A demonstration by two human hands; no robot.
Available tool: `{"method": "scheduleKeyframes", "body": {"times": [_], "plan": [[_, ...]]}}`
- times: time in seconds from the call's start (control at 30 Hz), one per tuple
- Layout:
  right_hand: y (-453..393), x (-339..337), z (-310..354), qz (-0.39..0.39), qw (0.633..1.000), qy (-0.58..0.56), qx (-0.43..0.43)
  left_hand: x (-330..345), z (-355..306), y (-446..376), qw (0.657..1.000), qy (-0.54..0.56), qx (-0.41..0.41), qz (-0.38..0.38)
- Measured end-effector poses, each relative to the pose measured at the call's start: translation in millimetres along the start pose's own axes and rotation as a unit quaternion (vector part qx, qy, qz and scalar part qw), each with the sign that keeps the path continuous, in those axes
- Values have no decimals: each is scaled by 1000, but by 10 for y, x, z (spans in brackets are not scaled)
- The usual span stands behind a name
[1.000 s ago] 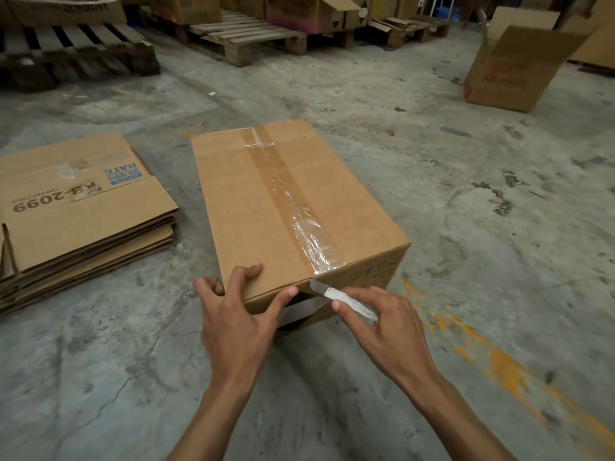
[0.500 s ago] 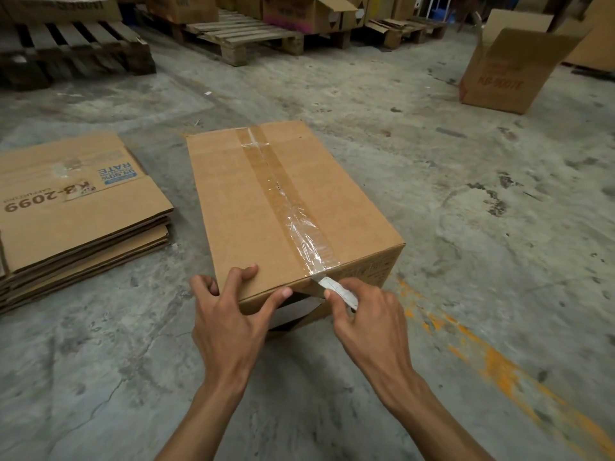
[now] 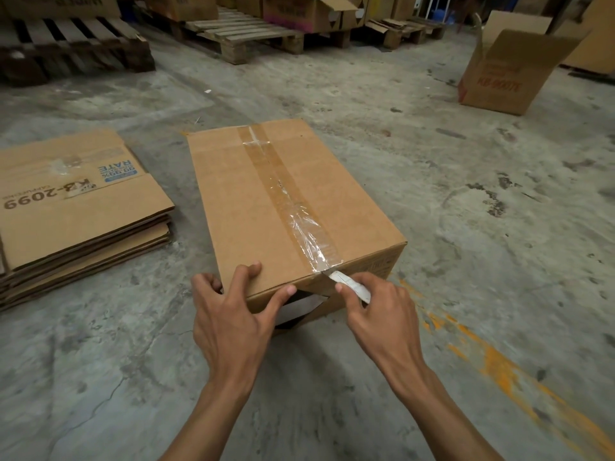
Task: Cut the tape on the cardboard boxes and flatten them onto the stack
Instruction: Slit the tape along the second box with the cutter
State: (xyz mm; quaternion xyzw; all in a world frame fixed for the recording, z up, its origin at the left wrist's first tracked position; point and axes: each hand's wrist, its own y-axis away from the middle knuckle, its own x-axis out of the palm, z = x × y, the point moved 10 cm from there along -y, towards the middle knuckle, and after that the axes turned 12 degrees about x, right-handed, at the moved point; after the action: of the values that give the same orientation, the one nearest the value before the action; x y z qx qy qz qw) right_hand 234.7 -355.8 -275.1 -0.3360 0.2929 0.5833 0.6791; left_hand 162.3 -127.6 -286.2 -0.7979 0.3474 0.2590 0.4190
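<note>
A closed brown cardboard box (image 3: 239,207) stands on the concrete floor in front of me. A strip of clear tape (image 3: 283,191) runs along its top seam from the far edge to the near edge. My left hand (image 3: 229,314) grips the box's near left corner, fingers on top and thumb against the near edge. My right hand (image 3: 379,314) holds a small white cutter (image 3: 349,284), whose tip touches the tape's near end at the box's front edge. To the left lies the stack of flattened boxes (image 3: 76,207).
An open box (image 3: 502,74) with raised flaps stands at the far right. Wooden pallets (image 3: 76,44) and more cartons line the back. An orange painted line (image 3: 499,364) crosses the floor at the right. Bare concrete surrounds the box.
My right hand has moved the cutter forward, from just off the box's front face to the tape's near end on the top edge. My left hand has kept its grip.
</note>
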Motion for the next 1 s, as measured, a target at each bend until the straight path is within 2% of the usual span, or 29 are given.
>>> {"method": "scheduleKeyframes", "body": {"times": [0.13,0.23,0.3,0.4,0.5,0.9,1.0], "plan": [[22,-179,-101,-12,999,21,-21,4,-40,-10,1000,-26,10,10],[27,-311,-302,-27,1000,5,9,34,-81,-48,997,-47,49,22],[31,-258,-473,1,996,-62,57,48,-112,-68,995,-57,76,24],[47,-72,-547,63,970,-199,123,68,-128,-86,994,-55,94,28],[62,-2,-531,76,951,-255,159,73,-126,-108,993,-50,102,34],[66,112,-504,130,924,-287,216,91,-124,-108,993,-47,96,43],[23,154,-441,170,911,-288,241,104,-119,-105,994,-39,93,42]]}}
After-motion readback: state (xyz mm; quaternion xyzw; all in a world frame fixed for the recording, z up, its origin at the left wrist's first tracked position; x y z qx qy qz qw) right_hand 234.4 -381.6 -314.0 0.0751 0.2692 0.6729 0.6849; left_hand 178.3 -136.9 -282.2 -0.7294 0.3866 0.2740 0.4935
